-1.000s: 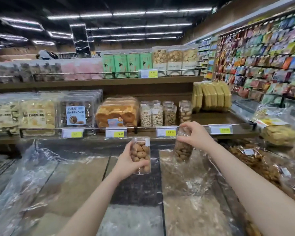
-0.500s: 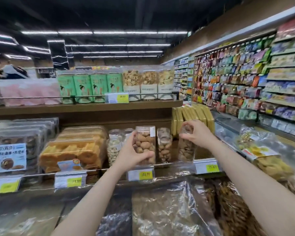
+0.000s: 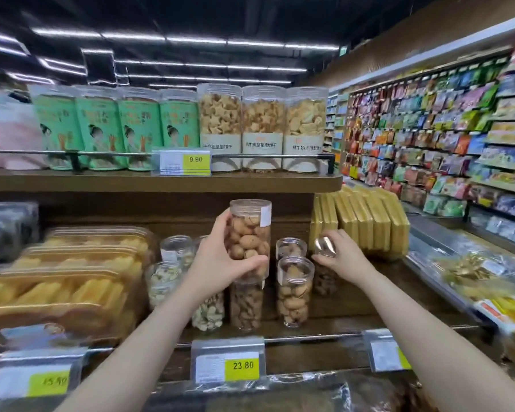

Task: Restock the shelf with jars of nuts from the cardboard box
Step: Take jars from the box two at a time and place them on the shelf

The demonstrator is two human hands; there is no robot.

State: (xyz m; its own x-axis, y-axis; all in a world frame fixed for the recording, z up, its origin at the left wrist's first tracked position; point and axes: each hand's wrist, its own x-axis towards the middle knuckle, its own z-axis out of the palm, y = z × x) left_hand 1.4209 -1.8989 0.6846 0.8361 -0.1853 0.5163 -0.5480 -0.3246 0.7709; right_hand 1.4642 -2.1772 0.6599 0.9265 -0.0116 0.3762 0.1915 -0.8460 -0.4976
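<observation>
My left hand (image 3: 220, 263) grips a clear jar of round brown nuts (image 3: 250, 233), held upright just above another jar of nuts (image 3: 246, 304) on the middle shelf (image 3: 354, 304). My right hand (image 3: 338, 254) holds the lid end of a second jar (image 3: 324, 278) that stands low on the shelf, right of two more nut jars (image 3: 294, 289). Jars of pale nuts (image 3: 164, 281) stand to the left. The cardboard box is out of view.
Trays of yellow pastry (image 3: 72, 281) fill the shelf's left side and yellow packets (image 3: 366, 221) lean at its right. The upper shelf (image 3: 161, 181) carries green canisters and tall biscuit jars. A rail with price tags (image 3: 229, 362) runs along the front. Bagged snacks lie lower right.
Both hands rose and reached forward over the rail to the middle shelf. The left jar now hovers above a standing jar and the right jar has come down beside the row.
</observation>
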